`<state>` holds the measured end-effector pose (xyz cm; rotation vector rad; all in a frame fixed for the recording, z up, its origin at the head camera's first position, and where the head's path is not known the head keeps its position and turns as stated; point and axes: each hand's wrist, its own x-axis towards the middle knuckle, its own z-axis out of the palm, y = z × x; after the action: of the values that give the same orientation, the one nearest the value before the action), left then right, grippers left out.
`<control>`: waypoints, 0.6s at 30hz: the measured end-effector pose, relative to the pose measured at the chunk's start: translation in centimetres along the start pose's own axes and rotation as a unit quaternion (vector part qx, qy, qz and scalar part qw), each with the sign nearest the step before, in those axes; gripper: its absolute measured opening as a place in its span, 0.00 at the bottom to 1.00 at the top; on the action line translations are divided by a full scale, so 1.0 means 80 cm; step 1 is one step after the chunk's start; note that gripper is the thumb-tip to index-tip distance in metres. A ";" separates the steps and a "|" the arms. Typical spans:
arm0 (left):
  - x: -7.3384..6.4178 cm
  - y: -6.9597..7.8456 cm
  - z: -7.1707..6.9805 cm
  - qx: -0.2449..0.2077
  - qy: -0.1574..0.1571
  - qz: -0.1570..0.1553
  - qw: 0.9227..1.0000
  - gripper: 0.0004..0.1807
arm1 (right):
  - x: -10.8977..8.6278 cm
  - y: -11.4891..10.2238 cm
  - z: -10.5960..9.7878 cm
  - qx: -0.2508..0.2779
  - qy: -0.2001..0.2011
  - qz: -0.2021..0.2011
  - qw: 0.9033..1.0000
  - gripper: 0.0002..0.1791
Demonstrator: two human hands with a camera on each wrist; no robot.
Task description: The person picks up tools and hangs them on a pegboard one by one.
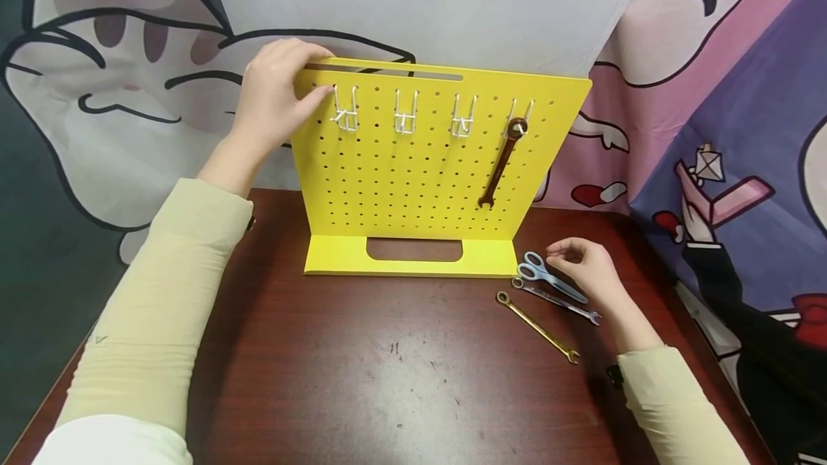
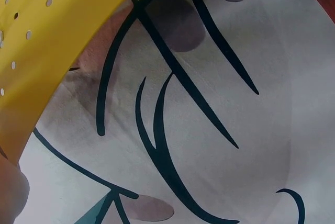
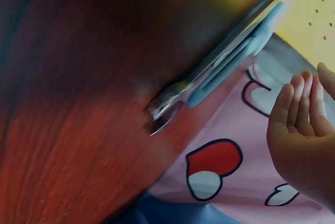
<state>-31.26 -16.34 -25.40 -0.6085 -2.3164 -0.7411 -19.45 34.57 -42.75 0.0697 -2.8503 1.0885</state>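
Observation:
A yellow pegboard [image 1: 400, 146] stands upright on its base. At its upper left corner my left hand [image 1: 274, 88] grips the top edge, thumb in front and fingers partly hidden behind. A dark bronze wrench [image 1: 500, 168] hangs from the rightmost hook. Beside the base, light blue scissors [image 1: 555, 283] lie on the table, with a silver wrench [image 1: 549, 297] and a gold wrench [image 1: 539, 329] nearer to me. My right hand [image 1: 584, 268] hovers close by the scissors, fingers loosely bent and holding nothing; the right wrist view also shows the scissors [image 3: 225, 67] apart from it.
White wire hooks [image 1: 404, 120] line the upper part of the board; three carry nothing. The dark red-brown table [image 1: 362, 357] spreads in front. Cartoon-printed cloth [image 1: 136, 142] covers the walls behind and at the right.

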 end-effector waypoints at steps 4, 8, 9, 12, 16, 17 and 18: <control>0.000 0.001 0.000 0.001 0.000 0.001 1.000 0.19 | 0.000 0.010 -0.002 -0.013 -0.025 0.003 1.000 0.11; 0.001 0.001 0.000 -0.001 0.000 0.002 1.000 0.19 | 0.001 0.022 -0.002 -0.027 -0.052 0.004 0.998 0.11; 0.001 0.001 0.000 -0.002 0.000 0.002 1.000 0.19 | 0.001 0.026 -0.002 -0.030 -0.058 0.003 0.998 0.11; 0.001 0.001 0.000 -0.004 0.000 0.003 1.000 0.19 | 0.000 0.037 -0.002 -0.047 -0.072 0.000 0.996 0.11; 0.001 0.002 0.000 -0.004 0.001 0.003 1.000 0.19 | 0.000 0.048 -0.004 -0.060 -0.080 -0.003 0.995 0.11; 0.000 0.002 -0.001 -0.003 0.001 0.002 1.000 0.19 | 0.000 0.049 -0.004 -0.061 -0.081 -0.003 0.995 0.11; 0.000 0.002 -0.001 -0.002 0.001 0.001 1.000 0.19 | 0.000 0.051 -0.005 -0.062 -0.083 -0.002 0.995 0.11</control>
<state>-31.16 -16.29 -25.30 -0.6125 -2.3117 -0.7458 -19.76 37.86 -45.15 0.1657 -3.0563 0.9441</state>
